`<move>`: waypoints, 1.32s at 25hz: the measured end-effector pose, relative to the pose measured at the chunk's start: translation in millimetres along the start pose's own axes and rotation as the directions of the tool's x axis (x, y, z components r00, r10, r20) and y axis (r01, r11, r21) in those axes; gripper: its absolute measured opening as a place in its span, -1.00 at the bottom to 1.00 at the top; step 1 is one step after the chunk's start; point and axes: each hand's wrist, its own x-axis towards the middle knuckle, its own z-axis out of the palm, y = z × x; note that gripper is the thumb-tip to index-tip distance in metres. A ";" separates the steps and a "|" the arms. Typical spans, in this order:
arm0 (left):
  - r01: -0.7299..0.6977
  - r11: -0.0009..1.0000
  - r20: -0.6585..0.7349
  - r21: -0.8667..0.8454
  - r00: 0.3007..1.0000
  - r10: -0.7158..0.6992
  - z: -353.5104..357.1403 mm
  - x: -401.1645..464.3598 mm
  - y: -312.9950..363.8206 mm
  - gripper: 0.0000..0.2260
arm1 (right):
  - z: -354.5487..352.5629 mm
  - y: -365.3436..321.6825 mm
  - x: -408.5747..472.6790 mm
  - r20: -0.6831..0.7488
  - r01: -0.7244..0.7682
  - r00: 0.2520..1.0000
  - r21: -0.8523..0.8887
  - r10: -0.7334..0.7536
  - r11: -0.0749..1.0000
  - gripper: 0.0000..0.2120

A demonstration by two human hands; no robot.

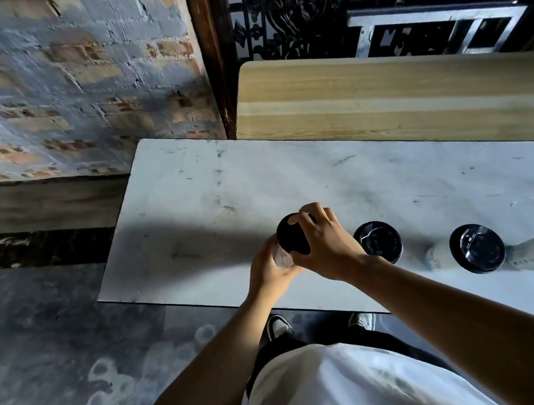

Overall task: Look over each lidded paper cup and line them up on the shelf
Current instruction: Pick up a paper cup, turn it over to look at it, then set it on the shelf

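- White shelf (208, 190) beside a brick wall (49, 78); wooden board (382, 105) behind.
- Both hands grip one lidded cup (293, 238): left hand (269, 271) round its body, right hand (327, 245) over the lid.
- Three more cups (477, 249) stand in a row to its right.

Dim overall, cool cast. Light enters from the upper right and falls across the pale surface (289, 178), brightest at its far middle. A broad soft shadow lies over the surface's near left part, under the hands. Glare spots on the glossy lids of the cups at right (477, 248). Wide-angle bending: surface edges and brick wall (49, 78) lean outward. Slight softness throughout; floor (42, 374) and shirt at bottom blurred.
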 end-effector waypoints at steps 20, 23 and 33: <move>0.191 0.774 0.243 -0.603 0.969 -0.049 -32.9 -50.1 95.7 -0.51 | -94.6 17.1 22.1 0.049 -0.148 0.987 0.649 0.153 0.746 -0.71; 0.261 0.754 0.392 -0.603 0.920 -0.004 -34.3 -54.2 96.3 -0.49 | -92.8 25.0 20.2 0.103 -0.119 0.993 0.800 0.061 0.588 -0.75; 0.399 0.638 0.505 -0.659 0.863 -0.017 -29.5 -55.5 104.3 -0.42 | -90.1 14.5 15.1 0.308 -0.267 0.950 0.888 -0.052 0.374 -0.55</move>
